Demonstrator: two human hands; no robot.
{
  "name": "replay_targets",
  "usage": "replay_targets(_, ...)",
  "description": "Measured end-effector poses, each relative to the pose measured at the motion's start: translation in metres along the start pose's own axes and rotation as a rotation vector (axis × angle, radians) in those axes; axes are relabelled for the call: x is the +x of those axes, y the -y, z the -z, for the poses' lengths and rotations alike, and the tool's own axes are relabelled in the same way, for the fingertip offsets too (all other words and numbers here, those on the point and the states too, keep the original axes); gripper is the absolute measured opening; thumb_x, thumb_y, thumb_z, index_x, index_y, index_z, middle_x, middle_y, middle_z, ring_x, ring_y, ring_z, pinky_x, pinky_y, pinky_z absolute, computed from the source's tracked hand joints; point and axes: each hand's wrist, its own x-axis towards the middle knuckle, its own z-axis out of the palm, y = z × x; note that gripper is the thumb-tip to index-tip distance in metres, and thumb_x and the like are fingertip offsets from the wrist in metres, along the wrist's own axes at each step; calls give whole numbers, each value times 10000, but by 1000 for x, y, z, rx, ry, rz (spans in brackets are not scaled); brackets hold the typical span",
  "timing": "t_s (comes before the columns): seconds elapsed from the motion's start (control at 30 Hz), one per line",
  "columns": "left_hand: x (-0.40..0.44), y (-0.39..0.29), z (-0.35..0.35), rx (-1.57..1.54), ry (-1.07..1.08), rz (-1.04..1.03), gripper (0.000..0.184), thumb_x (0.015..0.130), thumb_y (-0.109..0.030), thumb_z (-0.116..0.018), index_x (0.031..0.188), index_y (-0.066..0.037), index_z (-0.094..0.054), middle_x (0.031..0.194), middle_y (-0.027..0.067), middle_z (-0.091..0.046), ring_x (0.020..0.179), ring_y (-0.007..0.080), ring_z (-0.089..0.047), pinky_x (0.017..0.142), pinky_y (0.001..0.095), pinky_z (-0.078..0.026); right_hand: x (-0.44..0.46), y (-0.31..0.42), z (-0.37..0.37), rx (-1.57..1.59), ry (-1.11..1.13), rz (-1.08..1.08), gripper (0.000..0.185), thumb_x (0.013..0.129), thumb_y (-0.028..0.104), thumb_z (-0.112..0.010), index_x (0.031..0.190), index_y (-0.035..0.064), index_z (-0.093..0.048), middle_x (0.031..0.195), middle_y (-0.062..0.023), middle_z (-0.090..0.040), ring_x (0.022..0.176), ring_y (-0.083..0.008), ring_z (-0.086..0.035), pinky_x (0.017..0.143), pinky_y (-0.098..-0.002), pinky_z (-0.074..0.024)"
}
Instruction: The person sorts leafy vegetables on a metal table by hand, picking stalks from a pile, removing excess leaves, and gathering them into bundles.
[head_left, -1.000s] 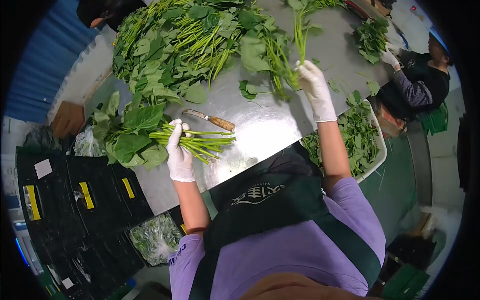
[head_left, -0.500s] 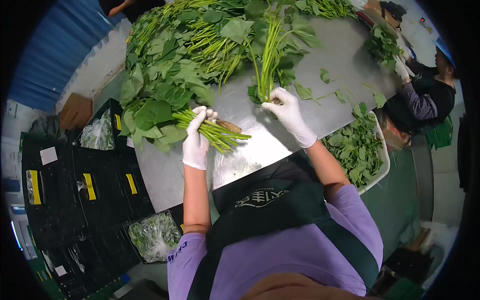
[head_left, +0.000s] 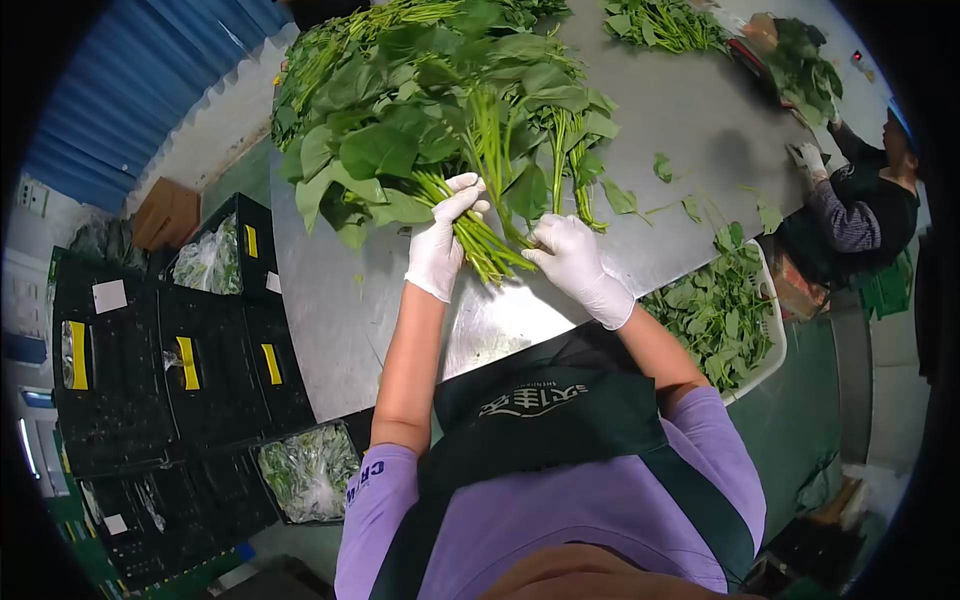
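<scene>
My left hand (head_left: 440, 240), in a white glove, is closed around a bunch of leafy green stems (head_left: 492, 258). The cut ends point down to the right and the broad leaves (head_left: 378, 150) spread out to the upper left. Just right of it, my gloved right hand (head_left: 578, 262) pinches the lower ends of some upright green stems (head_left: 490, 140), which meet the bunch in my left hand. Their tops overlap the leaves behind. Both hands are above the metal table (head_left: 690, 130).
A large heap of leafy greens (head_left: 340, 60) covers the table's far left. Loose leaves (head_left: 620, 197) lie to the right. A white basket (head_left: 770, 345) of leaves stands at the right edge, black crates (head_left: 110, 400) at left. A co-worker (head_left: 850, 200) handles greens at far right.
My right hand has come down toward my left hand, bringing its stems against the held bunch. My left hand has moved right and slightly up. The brown object beside it no longer shows.
</scene>
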Motion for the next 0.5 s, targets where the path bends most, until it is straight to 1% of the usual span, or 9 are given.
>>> replay_targets(0.03,3,2,-3,-101,52,24,221,767,-39,-647,977,-23,-581,891,72,-627,729,150,-609,598,210,-493,2,4,4,-78,86,14,130,666,162,-676,687,99,-564,701,-42,-529,710,-232,-548,646,-350,-399)
replay_targets(0.07,-3,6,-3,-209,93,37,195,785,-24,-619,976,-19,-579,913,91,-622,750,178,-615,665,245,-526,0,2,5,-100,107,49,144,672,187,-672,691,98,-560,702,-39,-527,718,-230,-549,651,-350,-396)
replay_targets(0.13,-1,15,8,-197,116,21,219,816,-45,-596,1028,6,-570,947,130,-626,769,181,-617,655,258,-530,-1,-1,7,-124,222,58,193,678,197,-687,771,81,-563,761,-51,-527,755,-254,-525,672,-368,-380)
replay_targets(0.23,2,24,12,-227,105,19,230,830,-40,-584,1050,23,-565,951,151,-629,747,178,-614,616,270,-531,-2,1,8,57,129,-7,256,706,209,-674,910,74,-597,820,-83,-555,806,-269,-544,733,-366,-398)
replay_targets(0.27,3,26,10,-245,96,22,228,829,-33,-584,1048,26,-564,945,153,-630,731,175,-612,599,272,-530,1,2,9,85,99,-35,427,733,243,-671,1110,71,-565,951,-131,-587,899,-285,-558,803,-384,-416)
replay_targets(0.3,2,24,5,-205,58,-13,227,818,-13,-593,1040,23,-567,930,159,-631,697,161,-606,580,259,-530,3,1,5,121,103,-152,482,743,233,-676,1168,60,-528,992,-125,-591,915,-251,-566,807,-368,-429)
replay_targets(0.33,1,26,5,-184,93,19,226,815,-9,-595,1036,25,-567,924,159,-632,693,159,-606,583,253,-530,6,2,2,157,109,-271,539,752,224,-680,1225,48,-491,1032,-118,-595,931,-216,-574,811,-352,-442)
replay_targets(0.43,6,31,14,-147,182,108,237,801,5,-606,1032,32,-560,902,157,-634,700,147,-610,598,232,-535,19,5,7,748,442,-589,581,762,185,-684,1267,20,-449,1052,-66,-584,894,-128,-561,768,-280,-460)
replay_targets(0.5,4,36,14,-135,165,88,223,804,-1,-603,1020,35,-562,908,155,-633,710,155,-613,604,242,-537,23,11,4,1057,382,-552,542,767,146,-671,1252,17,-466,1025,-25,-577,830,-84,-538,727,-237,-451)
